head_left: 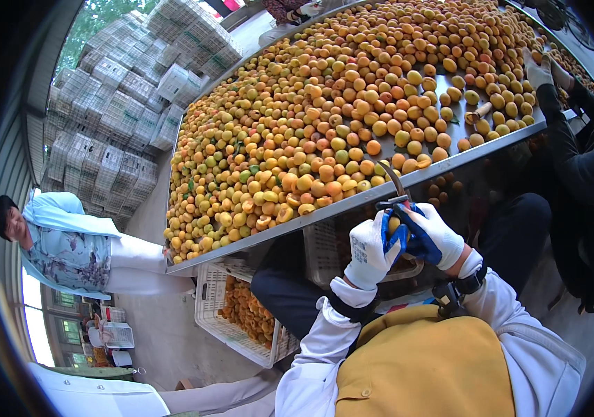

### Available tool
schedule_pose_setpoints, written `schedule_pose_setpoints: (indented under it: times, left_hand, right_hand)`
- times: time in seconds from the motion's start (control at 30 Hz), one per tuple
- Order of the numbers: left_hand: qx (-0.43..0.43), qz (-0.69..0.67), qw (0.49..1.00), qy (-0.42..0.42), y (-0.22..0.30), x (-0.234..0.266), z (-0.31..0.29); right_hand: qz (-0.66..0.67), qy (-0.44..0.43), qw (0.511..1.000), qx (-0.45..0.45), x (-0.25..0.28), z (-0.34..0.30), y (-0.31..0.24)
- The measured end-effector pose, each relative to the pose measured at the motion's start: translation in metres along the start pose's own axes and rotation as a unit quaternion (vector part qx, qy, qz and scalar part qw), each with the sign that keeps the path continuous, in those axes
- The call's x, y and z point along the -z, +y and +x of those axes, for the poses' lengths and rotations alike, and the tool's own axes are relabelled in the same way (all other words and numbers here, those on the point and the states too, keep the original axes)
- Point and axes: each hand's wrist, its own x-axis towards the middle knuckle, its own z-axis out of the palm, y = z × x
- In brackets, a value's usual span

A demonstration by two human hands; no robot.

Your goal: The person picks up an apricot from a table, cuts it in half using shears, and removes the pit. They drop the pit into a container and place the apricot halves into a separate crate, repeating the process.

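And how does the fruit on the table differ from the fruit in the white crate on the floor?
The table fruit is mostly whole and round; the crate fruit looks cut into pieces. The table fruit ranges from greenish yellow to orange; the crate fruit is a deeper orange. The table fruit spreads widely; the crate fruit is heaped in a smaller space. Both share orange tones.

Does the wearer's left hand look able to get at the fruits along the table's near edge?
Probably yes: the left hand is close by, and the loose fruits lie uncovered behind only a metal rim. It seems occupied with one fruit, and a curved blade juts up nearby.
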Motion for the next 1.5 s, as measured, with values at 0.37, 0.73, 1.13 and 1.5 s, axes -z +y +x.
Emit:
schedule_pose_setpoints:
  times: [0.37, 0.73, 1.13, 1.5]
  left_hand:
    - [0.286, -0.387, 0.871, 0.1, -0.007, -0.005, 0.003]
    - [0.302, -0.45, 0.818, 0.195, -0.047, 0.02, 0.031]
    - [0.323, -0.594, 0.716, 0.171, -0.079, 0.067, 0.023]
    - [0.222, -0.303, 0.912, 0.164, -0.07, 0.044, -0.037]
  right_hand:
    - [0.1, -0.042, 0.992, -0.058, -0.001, 0.008, 0.004]
    - [0.147, -0.023, 0.989, 0.002, 0.004, 0.008, 0.003]
    - [0.221, 0.094, 0.969, 0.057, 0.001, 0.024, 0.01]
    - [-0.108, -0.126, 0.959, 0.231, -0.183, 0.04, -0.029]
